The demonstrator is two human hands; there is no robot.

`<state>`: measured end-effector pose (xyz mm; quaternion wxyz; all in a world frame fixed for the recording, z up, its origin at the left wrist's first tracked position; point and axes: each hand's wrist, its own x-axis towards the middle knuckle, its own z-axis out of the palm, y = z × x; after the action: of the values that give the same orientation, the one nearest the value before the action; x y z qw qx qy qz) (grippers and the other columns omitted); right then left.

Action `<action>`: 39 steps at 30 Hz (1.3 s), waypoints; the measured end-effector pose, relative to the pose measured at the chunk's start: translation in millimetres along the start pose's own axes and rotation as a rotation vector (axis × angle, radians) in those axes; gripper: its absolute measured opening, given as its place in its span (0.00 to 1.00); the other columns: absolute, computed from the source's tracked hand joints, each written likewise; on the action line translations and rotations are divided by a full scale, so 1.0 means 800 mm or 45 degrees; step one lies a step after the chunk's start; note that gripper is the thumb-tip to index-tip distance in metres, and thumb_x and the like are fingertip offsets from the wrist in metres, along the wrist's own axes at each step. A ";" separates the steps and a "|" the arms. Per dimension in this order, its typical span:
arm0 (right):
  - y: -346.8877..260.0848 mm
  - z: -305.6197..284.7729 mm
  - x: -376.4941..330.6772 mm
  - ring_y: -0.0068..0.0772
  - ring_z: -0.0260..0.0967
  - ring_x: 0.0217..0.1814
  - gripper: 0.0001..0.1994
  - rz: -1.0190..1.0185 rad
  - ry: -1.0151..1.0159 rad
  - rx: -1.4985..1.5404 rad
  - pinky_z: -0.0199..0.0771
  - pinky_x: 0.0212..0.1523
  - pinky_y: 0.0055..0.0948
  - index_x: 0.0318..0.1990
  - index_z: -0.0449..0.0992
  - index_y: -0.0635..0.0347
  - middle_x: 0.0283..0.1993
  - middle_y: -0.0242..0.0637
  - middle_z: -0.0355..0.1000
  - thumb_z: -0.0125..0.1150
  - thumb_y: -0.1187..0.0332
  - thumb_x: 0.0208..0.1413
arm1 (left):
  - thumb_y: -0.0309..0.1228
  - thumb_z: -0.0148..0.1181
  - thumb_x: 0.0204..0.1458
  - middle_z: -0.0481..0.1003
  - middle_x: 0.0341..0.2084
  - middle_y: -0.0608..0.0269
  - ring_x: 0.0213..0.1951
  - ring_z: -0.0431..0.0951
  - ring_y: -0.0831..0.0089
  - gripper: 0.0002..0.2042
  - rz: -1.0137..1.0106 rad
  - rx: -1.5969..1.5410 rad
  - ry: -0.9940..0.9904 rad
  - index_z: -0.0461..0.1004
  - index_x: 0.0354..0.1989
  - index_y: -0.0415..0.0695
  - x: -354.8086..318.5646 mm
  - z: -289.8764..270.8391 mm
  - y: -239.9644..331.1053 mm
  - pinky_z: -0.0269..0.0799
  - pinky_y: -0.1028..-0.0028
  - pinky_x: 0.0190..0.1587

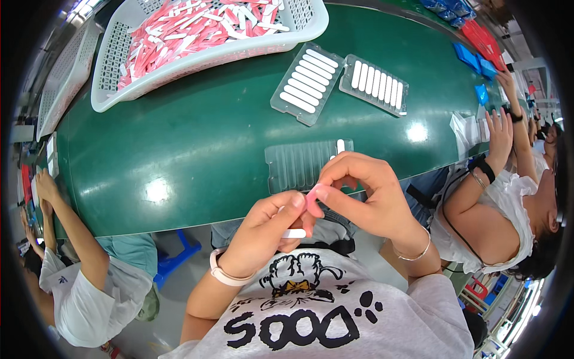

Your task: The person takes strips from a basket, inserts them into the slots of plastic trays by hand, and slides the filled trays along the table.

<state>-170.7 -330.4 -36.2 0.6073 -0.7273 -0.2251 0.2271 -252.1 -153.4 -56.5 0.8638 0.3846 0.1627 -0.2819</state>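
Observation:
My left hand (263, 230) and my right hand (365, 194) meet in front of my chest, just short of the table edge. Both pinch a bent pink strip (313, 206) between thumb and fingers. A white strip (293, 233) with a rounded end also sticks out from the fingers of my left hand. Beyond the hands lies a clear slotted plastic tray (288, 161), partly hidden by my right hand. One white strip (341, 146) stands in its right end slot, while the slots at its left hold nothing.
Two clear trays, one upright (308, 84) and one tilted (375, 85), hold several white strips each. A white perforated basket (197, 63) heaped with pink and white strips stands at the back left of the green table (203, 143). People work at both sides; a blue stool (179, 254) is at lower left.

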 end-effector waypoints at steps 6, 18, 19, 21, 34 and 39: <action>0.002 -0.006 0.002 0.18 0.67 0.34 0.03 0.054 -0.148 0.230 0.64 0.32 0.19 0.34 0.76 0.63 0.33 0.31 0.74 0.61 0.78 0.51 | 0.44 0.41 0.64 0.70 0.21 0.67 0.16 0.54 0.86 0.19 -0.123 -0.034 -0.206 0.71 0.37 0.39 0.001 -0.007 0.008 0.49 0.83 0.18; 0.027 -0.022 0.036 0.29 0.62 0.35 0.05 -0.123 0.051 -0.801 0.59 0.38 0.29 0.30 0.77 0.56 0.34 0.29 0.72 0.66 0.70 0.45 | 0.26 0.46 0.58 0.71 0.35 0.58 0.21 0.57 0.85 0.13 -0.027 -0.342 -0.010 0.67 0.50 0.36 -0.010 -0.018 -0.007 0.53 0.85 0.21; 0.025 -0.019 0.036 0.31 0.62 0.40 0.05 -0.136 0.114 -0.970 0.56 0.43 0.31 0.28 0.77 0.55 0.39 0.29 0.72 0.67 0.68 0.44 | 0.24 0.47 0.58 0.71 0.35 0.58 0.21 0.57 0.86 0.13 -0.022 -0.274 0.036 0.66 0.50 0.36 -0.012 -0.016 -0.004 0.53 0.86 0.21; 0.018 -0.019 0.033 0.31 0.60 0.44 0.06 -0.131 0.106 -1.021 0.53 0.45 0.33 0.28 0.77 0.54 0.43 0.28 0.70 0.68 0.67 0.43 | 0.23 0.48 0.58 0.71 0.36 0.58 0.21 0.57 0.86 0.12 -0.006 -0.261 0.051 0.66 0.50 0.37 -0.014 -0.013 -0.003 0.52 0.86 0.21; 0.025 -0.021 -0.019 0.38 0.57 0.54 0.12 -0.457 0.175 -1.568 0.47 0.49 0.38 0.33 0.81 0.49 0.58 0.32 0.66 0.69 0.59 0.40 | 0.27 0.38 0.64 0.61 0.25 0.67 0.15 0.54 0.86 0.12 -0.228 -1.352 -0.355 0.61 0.54 0.41 0.000 -0.025 -0.011 0.44 0.83 0.13; -0.018 -0.009 -0.008 0.35 0.58 0.52 0.09 -0.414 -0.059 -0.779 0.50 0.49 0.34 0.35 0.80 0.49 0.53 0.30 0.69 0.68 0.65 0.43 | 0.30 0.42 0.64 0.62 0.23 0.70 0.14 0.52 0.88 0.11 -0.291 -1.202 -0.319 0.63 0.52 0.43 0.002 -0.013 -0.008 0.46 0.85 0.13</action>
<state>-172.4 -337.7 -20.8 0.3842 -0.8249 -0.4093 0.0660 -255.7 -149.7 -67.8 0.9201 -0.1055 0.2087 -0.3142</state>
